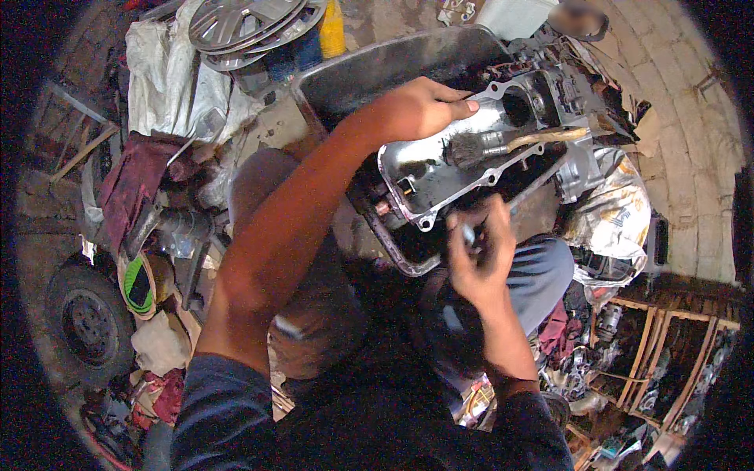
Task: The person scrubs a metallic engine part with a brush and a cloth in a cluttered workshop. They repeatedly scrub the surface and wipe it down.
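My left hand (436,110) grips the upper left rim of a silvery cast metal housing (428,177) with bolt holes along its flange, held over a dark, grimy tub (345,82). A paintbrush (475,147) with dark bristles, a metal band and a pale wooden handle rests in the housing. My right hand (483,259) is below the housing's lower edge, its fingers curled round a small, blurred pale object that I cannot make out. My knee (542,275) in grey trousers is beside that hand.
Wheel covers (251,27), a yellow container (332,27) and white sacking (157,78) lie at the back. A tyre (86,322) and maroon cloth (126,188) are at left. A crumpled white bag (613,220), scattered metal parts and wooden crate frames (664,353) are at right.
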`<state>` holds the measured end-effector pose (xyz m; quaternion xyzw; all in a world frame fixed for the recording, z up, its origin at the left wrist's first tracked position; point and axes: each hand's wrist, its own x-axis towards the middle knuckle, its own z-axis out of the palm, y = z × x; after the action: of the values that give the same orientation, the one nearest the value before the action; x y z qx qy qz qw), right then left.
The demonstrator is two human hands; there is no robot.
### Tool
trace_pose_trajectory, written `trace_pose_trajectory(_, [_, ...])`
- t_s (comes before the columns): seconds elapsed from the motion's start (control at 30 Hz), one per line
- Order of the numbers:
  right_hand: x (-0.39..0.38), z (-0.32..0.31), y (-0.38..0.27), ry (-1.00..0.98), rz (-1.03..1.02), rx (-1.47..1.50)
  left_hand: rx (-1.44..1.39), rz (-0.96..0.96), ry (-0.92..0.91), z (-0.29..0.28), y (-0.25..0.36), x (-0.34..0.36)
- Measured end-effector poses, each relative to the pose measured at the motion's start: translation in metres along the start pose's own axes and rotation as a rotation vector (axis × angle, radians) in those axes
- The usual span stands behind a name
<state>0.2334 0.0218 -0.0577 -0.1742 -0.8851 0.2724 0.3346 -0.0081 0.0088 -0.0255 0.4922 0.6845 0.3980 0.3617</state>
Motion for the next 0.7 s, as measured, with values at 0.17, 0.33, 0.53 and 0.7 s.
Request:
trace_pose_trajectory(0.17, [0.001,0.004,-0.004,-0.018,0.032,0.022,-0.028,0.038,0.008,0.004,-0.005,0.005])
trace_pose_trajectory(0.33, [-0.003,0.005,-0.013,-0.081,-0.108,0.033,-0.001,0.055,0.014,0.001,-0.006,0.005])
trace_pose_trajectory(0.53, [0.002,0.001,-0.014,-0.055,-0.062,-0.016,-0.016,0.046,0.040,0.004,-0.003,0.001])
trace_pose_trajectory(0.7, [0.005,0.007,-0.010,0.064,0.012,-0.091,0.028,-0.005,0.010,0.002,0.001,-0.001])
